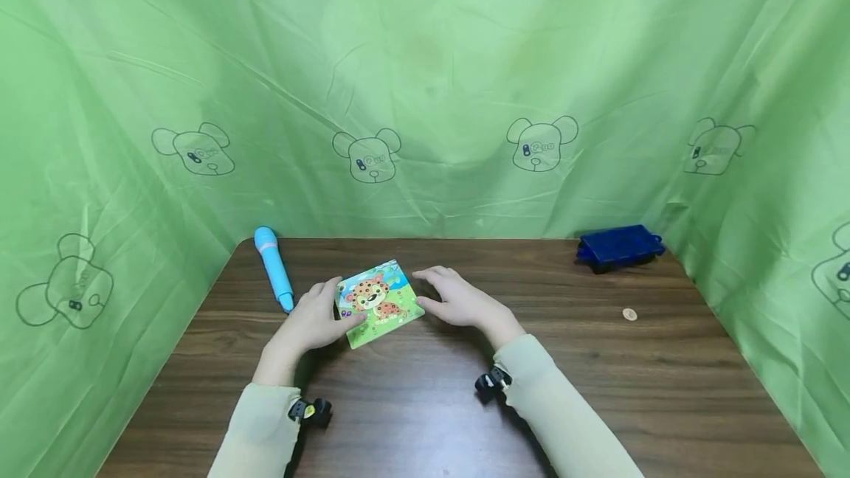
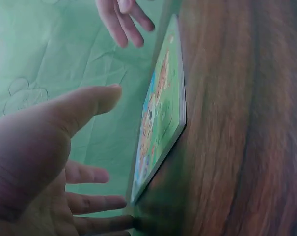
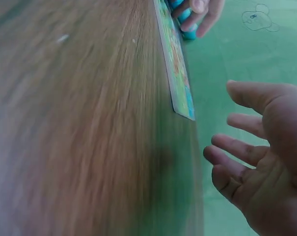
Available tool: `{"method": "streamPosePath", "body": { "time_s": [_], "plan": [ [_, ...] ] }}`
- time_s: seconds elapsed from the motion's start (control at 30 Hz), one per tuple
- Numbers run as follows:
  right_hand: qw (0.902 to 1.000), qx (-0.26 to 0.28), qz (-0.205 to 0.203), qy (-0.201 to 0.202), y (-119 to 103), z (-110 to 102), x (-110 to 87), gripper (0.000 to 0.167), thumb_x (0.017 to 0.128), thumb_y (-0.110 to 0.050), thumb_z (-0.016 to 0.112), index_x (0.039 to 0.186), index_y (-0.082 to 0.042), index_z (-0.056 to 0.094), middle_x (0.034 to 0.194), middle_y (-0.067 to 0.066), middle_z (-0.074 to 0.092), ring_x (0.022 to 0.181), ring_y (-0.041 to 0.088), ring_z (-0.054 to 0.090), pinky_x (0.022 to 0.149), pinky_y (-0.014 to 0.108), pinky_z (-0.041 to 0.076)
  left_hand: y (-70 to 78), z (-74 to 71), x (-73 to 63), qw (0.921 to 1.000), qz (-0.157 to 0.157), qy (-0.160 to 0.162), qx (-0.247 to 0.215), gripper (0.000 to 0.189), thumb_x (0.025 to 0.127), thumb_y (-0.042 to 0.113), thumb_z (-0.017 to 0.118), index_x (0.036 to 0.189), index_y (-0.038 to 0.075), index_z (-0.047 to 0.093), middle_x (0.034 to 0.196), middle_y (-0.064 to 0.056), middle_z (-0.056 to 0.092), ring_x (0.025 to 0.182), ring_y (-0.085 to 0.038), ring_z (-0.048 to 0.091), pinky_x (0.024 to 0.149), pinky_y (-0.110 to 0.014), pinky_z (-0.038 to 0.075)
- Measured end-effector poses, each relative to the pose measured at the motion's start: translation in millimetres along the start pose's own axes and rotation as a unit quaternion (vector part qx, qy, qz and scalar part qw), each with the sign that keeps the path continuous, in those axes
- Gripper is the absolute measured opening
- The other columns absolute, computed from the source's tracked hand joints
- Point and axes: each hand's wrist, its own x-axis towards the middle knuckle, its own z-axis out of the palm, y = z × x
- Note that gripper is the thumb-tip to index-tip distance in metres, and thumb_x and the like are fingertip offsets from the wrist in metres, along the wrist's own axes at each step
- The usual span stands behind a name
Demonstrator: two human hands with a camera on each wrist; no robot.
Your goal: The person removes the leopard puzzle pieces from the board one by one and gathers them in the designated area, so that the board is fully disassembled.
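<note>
A square, thin picture board (image 1: 381,308) with a cartoon leopard on green grass and blue sky lies flat on the table, slightly turned; fine lines like puzzle cuts show on it in the left wrist view. My left hand (image 1: 317,319) is at its left side, thumb over the lower left part and fingers by the left edge. In the left wrist view the thumb (image 2: 101,98) stands apart from the board's surface (image 2: 163,105). By the right edge is my right hand (image 1: 458,297), fingers loosely bent and holding nothing. In the right wrist view a gap separates its fingers (image 3: 236,147) from the board.
A blue toy microphone (image 1: 274,265) lies at the back left, close to my left hand. Toward the back right stands a dark blue toy wagon or tray (image 1: 620,246). A small round wooden-looking disc (image 1: 629,314) lies in front of it. Green curtains (image 1: 438,80) enclose the brown table (image 1: 425,419).
</note>
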Motion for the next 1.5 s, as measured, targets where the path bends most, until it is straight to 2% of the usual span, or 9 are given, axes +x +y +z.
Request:
{"method": "streamPosePath", "body": {
  "time_s": [0.2,0.37,0.47,0.67,0.8,0.93,1.07,1.33,1.5],
  "plan": [
    [0.9984,0.055,0.001,0.012,4,12,22.7,0.059,0.111,-0.024,0.065,0.161,0.0,0.049,0.157,0.019,0.055,0.133,0.036,0.063,0.113,0.051,0.051,-8.2,3.6,6.9,0.9981,0.01,-0.03,-0.052,0.113,0.091,0.063,0.082,0.168,-0.002,0.032,0.163,-0.033,0.042,0.146,-0.051,0.047,0.113,-0.068,0.046],
    [0.9952,0.087,0.035,0.028,10,23,33.1,0.064,0.107,-0.021,0.072,0.162,-0.001,0.048,0.153,0.02,0.056,0.126,0.032,0.067,0.107,0.047,0.055,-19.5,7.3,9.2,0.9899,0.032,-0.078,-0.114,0.127,0.083,0.057,0.093,0.173,0.003,0.022,0.176,-0.029,0.02,0.16,-0.051,0.027,0.122,-0.071,0.035],
    [0.9934,0.091,0.062,0.034,11,28,35.3,0.069,0.1,-0.018,0.08,0.162,-0.004,0.051,0.149,0.018,0.057,0.12,0.026,0.068,0.104,0.043,0.055,-25.2,8.8,8.8,0.9873,0.035,-0.088,-0.127,0.132,0.079,0.055,0.097,0.173,0.004,0.02,0.179,-0.028,0.012,0.163,-0.053,0.018,0.124,-0.072,0.03],
    [0.9899,0.098,0.097,0.032,7,34,31.1,0.08,0.089,-0.013,0.09,0.16,-0.004,0.055,0.139,0.017,0.058,0.109,0.019,0.068,0.096,0.036,0.056,-32.8,11.6,8.5,0.9887,0.042,-0.074,-0.123,0.126,0.083,0.048,0.095,0.172,-0.001,0.02,0.178,-0.028,0.015,0.164,-0.051,0.017,0.125,-0.069,0.029],
    [0.99,0.1,0.096,0.025,3,37,29.0,0.083,0.087,-0.013,0.092,0.16,-0.003,0.054,0.127,0.014,0.06,0.11,0.021,0.065,0.1,0.037,0.053,-34.2,11.6,8.1,0.9895,0.047,-0.069,-0.118,0.119,0.088,0.044,0.092,0.171,-0.003,0.021,0.178,-0.028,0.018,0.163,-0.05,0.019,0.126,-0.068,0.029],
    [0.9904,0.095,0.098,0.025,-3,38,26.8,0.085,0.086,-0.014,0.093,0.16,0.0,0.053,0.121,0.01,0.061,0.11,0.022,0.063,0.102,0.039,0.051,-34.4,12.0,10.2,0.9899,0.056,-0.069,-0.11,0.113,0.09,0.047,0.089,0.17,-0.002,0.028,0.179,-0.026,0.019,0.163,-0.05,0.021,0.125,-0.069,0.031],
    [0.9902,0.084,0.109,0.018,-13,39,21.3,0.091,0.085,-0.016,0.095,0.161,0.002,0.049,0.116,0.008,0.06,0.103,0.018,0.06,0.097,0.036,0.05,-33.7,12.8,11.4,0.9879,0.06,-0.079,-0.119,0.109,0.091,0.047,0.089,0.17,0.0,0.031,0.18,-0.023,0.018,0.163,-0.049,0.021,0.124,-0.07,0.03],
    [0.9886,0.069,0.134,-0.006,-29,36,4.1,0.111,0.078,-0.026,0.101,0.166,0.003,0.039,0.102,0.008,0.059,0.088,0.015,0.053,0.081,0.033,0.049,-21.1,17.7,10.7,0.9758,0.07,-0.135,-0.157,0.117,0.093,0.04,0.089,0.175,0.003,0.015,0.183,-0.019,0.005,0.168,-0.044,0.002,0.131,-0.067,0.014],
    [0.9849,0.093,0.143,0.031,-25,39,0.6,0.099,0.081,-0.027,0.098,0.16,0.003,0.047,0.105,0.009,0.06,0.088,0.013,0.056,0.08,0.032,0.051,-19.2,17.4,10.3,0.9753,0.076,-0.127,-0.164,0.116,0.092,0.036,0.091,0.174,0.003,0.018,0.183,-0.019,0.008,0.167,-0.044,0.004,0.13,-0.068,0.015]
  ]
}}
